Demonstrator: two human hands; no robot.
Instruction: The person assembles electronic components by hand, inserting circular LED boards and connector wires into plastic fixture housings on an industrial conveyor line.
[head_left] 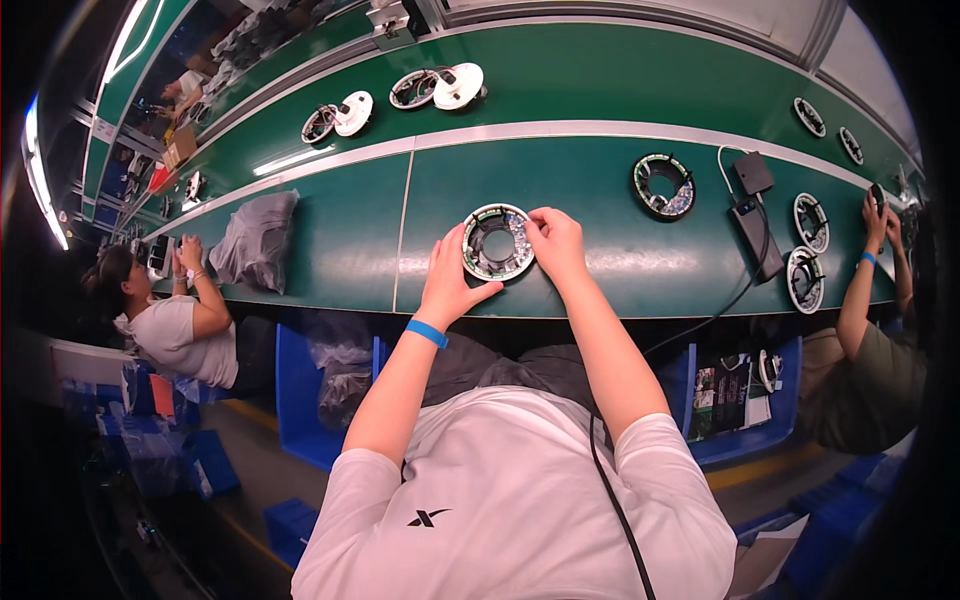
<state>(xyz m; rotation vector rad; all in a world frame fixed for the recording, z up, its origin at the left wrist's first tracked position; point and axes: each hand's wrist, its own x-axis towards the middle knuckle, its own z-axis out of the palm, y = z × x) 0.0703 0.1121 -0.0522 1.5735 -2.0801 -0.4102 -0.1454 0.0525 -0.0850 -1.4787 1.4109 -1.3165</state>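
A white-rimmed, ring-shaped electronics housing (470, 259) with a round central opening lies on the green bench in front of me. Green circuit board and small parts show inside its ring. My left hand (448, 280) is closed around its left side, fingers along the rim and thumb at the near edge. At the upper right of the same rim, my right hand (557, 243) pinches with bent fingers. Whether a small part sits between those fingertips is hidden. A blue band circles my left wrist.
Right of me lie a dark ring housing (663, 187), a black box with a cable (755, 238) and two white-rimmed housings (805, 280). A grey plastic bag (256, 243) rests to the left. White disc assemblies (458, 87) stand on the far belt. Co-workers sit on both sides.
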